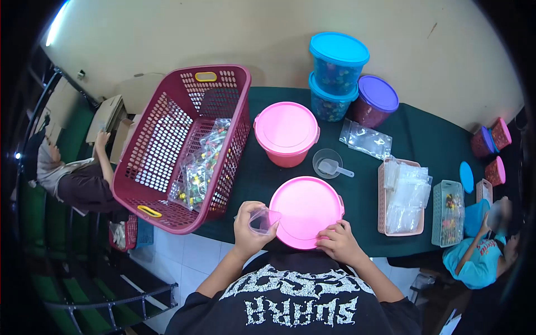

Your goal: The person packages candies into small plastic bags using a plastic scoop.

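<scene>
My left hand is closed on a small clear plastic bag, which bulges between thumb and fingers over the left edge of a round pink lid. The lid covers a tub directly in front of me; most of the tub is hidden beneath it. On the lid's lower right rim, my right hand grips with curled fingers. Behind this tub stands a second pink tub, also lidded. To its right, a clear scoop lies in a small transparent bowl.
A maroon basket holding filled bags stands left. At the back are stacked blue-lidded tubs, a purple-lidded tub and flat plastic bags. A pink tray and green basket sit right. People work on both sides.
</scene>
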The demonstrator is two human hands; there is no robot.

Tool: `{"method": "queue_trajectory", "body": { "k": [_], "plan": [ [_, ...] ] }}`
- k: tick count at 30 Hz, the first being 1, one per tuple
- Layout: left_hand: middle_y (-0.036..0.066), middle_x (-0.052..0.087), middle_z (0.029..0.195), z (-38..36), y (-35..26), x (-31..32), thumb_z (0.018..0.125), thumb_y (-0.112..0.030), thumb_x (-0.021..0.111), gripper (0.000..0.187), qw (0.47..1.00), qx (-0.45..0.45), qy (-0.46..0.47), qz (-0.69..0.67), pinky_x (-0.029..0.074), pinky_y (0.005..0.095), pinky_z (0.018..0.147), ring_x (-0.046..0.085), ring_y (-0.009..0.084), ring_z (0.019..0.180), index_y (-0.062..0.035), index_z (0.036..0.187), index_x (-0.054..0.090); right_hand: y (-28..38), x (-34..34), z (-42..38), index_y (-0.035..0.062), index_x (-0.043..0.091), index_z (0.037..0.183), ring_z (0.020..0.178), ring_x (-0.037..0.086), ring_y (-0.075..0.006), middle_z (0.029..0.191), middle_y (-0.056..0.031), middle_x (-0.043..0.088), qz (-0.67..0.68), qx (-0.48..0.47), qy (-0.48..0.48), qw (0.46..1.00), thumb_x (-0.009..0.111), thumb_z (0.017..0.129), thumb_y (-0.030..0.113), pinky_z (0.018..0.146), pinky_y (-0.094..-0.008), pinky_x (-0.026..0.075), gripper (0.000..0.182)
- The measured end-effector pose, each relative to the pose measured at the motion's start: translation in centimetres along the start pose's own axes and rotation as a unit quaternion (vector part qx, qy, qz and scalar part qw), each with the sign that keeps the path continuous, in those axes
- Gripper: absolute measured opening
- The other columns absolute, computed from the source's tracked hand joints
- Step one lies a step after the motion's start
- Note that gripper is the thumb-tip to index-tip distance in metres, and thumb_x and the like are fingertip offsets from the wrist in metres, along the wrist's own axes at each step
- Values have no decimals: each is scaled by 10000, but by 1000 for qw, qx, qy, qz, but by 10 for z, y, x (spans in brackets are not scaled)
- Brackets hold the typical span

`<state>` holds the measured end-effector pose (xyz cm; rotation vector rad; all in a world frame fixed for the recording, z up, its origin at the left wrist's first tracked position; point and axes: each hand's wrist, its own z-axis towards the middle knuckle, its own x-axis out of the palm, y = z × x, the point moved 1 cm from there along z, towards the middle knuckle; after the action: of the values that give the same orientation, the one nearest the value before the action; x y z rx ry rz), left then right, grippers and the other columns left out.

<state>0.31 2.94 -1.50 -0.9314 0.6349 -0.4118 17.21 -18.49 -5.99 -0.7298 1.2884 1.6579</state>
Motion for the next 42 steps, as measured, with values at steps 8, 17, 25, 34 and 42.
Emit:
{"method": "queue_trajectory", "body": {
  "k": [8, 17, 25, 34, 42],
  "plan": [
    [119, 547, 983, 8, 31, -19, 658, -86, 794, 481, 997, -17, -22, -73, 504, 310, 762, 609, 210, 841, -11, 1042, 514, 45, -29, 17, 142, 652, 853, 903, 548, -169, 894, 52, 633, 9, 85, -39, 996, 737, 727, 175, 952, -451, 340, 156],
    [102, 552, 974, -2, 47, -39, 666, -67, 772, 501, 996, -39, 43, -70, 495, 312, 797, 603, 192, 873, -22, 1084, 500, 6, -23, 123, 113, 603, 831, 910, 535, -215, 871, -3, 594, -148, 46, -138, 978, 717, 729, 163, 923, -437, 343, 160],
    [99, 556, 985, -12, 59, -48, 673, -70, 781, 521, 991, -40, 97, -80, 489, 313, 837, 599, 189, 909, -16, 1113, 507, -75, 13, 205, 124, 601, 868, 926, 539, -195, 882, 14, 591, -191, 59, -148, 969, 684, 776, 178, 931, -454, 336, 135],
    [103, 562, 1003, -10, 67, -51, 677, -55, 780, 526, 988, -72, 116, -66, 493, 311, 827, 594, 186, 914, -18, 1123, 503, -90, 14, 209, 143, 630, 974, 996, 534, -203, 979, 6, 616, -161, 92, -141, 972, 690, 784, 274, 936, -456, 336, 239],
    [90, 563, 1002, 1, 70, -42, 691, -53, 760, 537, 984, -98, 132, -65, 476, 301, 844, 571, 168, 931, -15, 1151, 486, -164, 4, 112, 111, 580, 1164, 1143, 502, -289, 1171, -65, 583, -215, 508, -64, 832, 690, 792, 404, 933, -471, 407, 487]
  ]
}}
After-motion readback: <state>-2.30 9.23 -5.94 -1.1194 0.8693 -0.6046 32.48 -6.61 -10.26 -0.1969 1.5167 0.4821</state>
